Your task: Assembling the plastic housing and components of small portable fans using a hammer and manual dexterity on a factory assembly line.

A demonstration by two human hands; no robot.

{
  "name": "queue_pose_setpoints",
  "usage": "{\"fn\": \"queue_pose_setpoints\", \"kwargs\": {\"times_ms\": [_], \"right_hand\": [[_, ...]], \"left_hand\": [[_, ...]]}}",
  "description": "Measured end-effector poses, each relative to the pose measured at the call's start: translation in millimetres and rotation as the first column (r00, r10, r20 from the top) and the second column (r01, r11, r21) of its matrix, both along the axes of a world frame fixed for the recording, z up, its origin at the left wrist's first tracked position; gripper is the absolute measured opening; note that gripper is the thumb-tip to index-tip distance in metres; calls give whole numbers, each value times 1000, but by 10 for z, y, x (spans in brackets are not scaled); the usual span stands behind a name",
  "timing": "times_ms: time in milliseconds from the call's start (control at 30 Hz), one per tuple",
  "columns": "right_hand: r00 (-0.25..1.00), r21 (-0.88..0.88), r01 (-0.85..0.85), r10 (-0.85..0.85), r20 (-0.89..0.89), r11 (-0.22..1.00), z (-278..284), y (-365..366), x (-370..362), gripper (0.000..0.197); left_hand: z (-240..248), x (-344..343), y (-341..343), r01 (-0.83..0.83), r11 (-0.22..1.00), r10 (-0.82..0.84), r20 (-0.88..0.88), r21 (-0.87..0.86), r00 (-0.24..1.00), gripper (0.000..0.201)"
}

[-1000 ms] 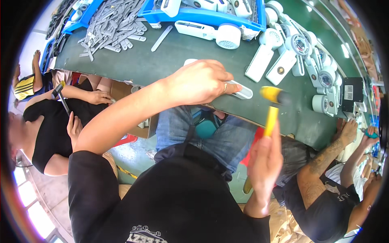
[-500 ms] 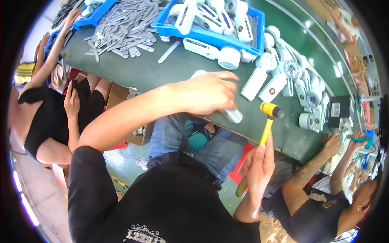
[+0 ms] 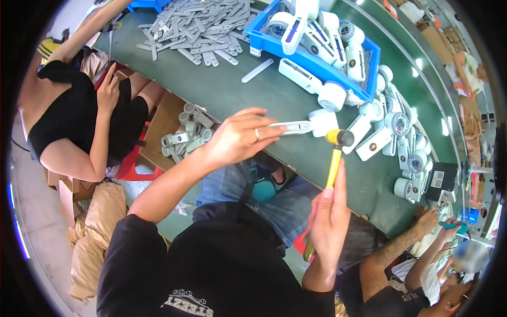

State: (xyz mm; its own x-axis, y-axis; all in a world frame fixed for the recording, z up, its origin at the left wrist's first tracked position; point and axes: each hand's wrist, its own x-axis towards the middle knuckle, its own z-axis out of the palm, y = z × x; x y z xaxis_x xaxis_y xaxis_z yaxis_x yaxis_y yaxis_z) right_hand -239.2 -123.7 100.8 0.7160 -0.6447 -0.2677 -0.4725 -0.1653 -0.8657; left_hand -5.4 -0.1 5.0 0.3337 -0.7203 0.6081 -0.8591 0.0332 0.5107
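Observation:
My left hand (image 3: pixel 240 136) grips the handle end of a white handheld fan (image 3: pixel 297 128) at the near edge of the green table, its fingers laid along the handle. The fan's round head (image 3: pixel 322 122) points right. In my right hand (image 3: pixel 330 216) is a small hammer (image 3: pixel 335 164) with a yellow handle and a yellow-and-black head, held upright with my thumb along the handle. The hammer head is just right of the fan's head and overlaps it in view; I cannot tell whether they touch.
A blue bin (image 3: pixel 311 58) of similar fans stands at the back, with another fan (image 3: pixel 311 82) along its front. More fans (image 3: pixel 404 129) are piled to the right. Grey flat strips (image 3: pixel 198 31) lie heaped at the back left. A cardboard box (image 3: pixel 163 119) holds grey-white parts. Co-workers sit on both sides.
My left hand has moved left and now holds the fan's handle, with the fan's head turned right. The right hand still holds the hammer upright. The whole view has shifted.

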Motion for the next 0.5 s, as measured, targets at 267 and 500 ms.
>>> {"fn": "queue_pose_setpoints", "kwargs": {"times_ms": [267,500], "right_hand": [[987,-338,-149,122,-101,929,-340,-6,394,59],[997,-172,-75,69,-40,982,-435,-56,274,57]], "left_hand": [[-21,56,-16,37,999,-37,-64,4,997,33],[-25,5,-19,26,1000,-26,-72,0,997,30]]}}
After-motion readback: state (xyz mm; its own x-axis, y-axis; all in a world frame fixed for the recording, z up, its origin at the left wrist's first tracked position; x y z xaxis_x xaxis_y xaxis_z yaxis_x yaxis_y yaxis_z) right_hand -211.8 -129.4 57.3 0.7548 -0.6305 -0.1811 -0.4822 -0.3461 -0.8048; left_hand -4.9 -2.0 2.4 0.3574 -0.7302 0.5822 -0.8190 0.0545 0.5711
